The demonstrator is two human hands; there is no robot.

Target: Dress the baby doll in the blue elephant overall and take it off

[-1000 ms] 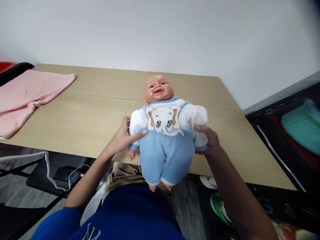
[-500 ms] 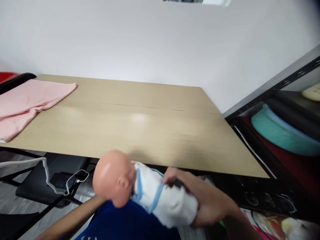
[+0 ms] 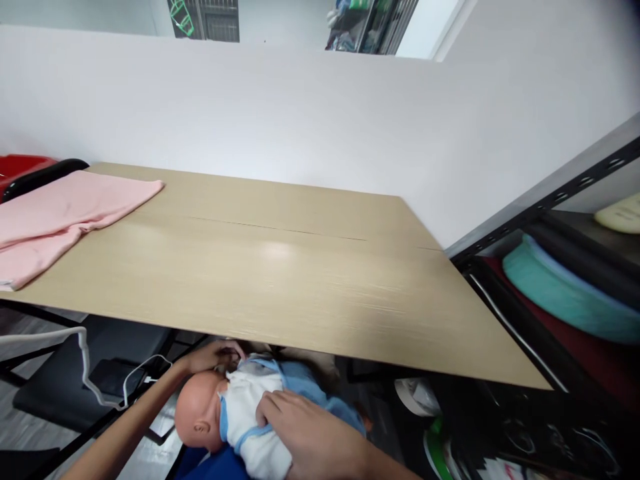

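Observation:
A baby doll (image 3: 255,400) lies across my lap below the table's front edge, its bald head to the left. It has a white top with blue trim and blue trousers. Bent over the doll's far side near the shoulder, my left hand (image 3: 220,356) has its fingers curled at the sleeve; the fingertips are partly hidden. My right hand (image 3: 305,427) grips the doll's body from the near side, thumb and fingers pressed into the white top. The doll's lower legs are partly covered by my right hand and forearm.
A wooden table (image 3: 280,280) stretches in front of me to the wall. Pink folded cloth (image 3: 70,213) lies on its left end, near a red container (image 3: 25,167). Rightward stands a black shelf with a teal item (image 3: 565,293). A white cable (image 3: 85,363) hangs over a black chair (image 3: 55,387).
The doll has come down and left onto my lap, and its blue trousers now show. My left hand has emerged beyond its head at the sleeve. My right hand stays on its body. The view tilted up.

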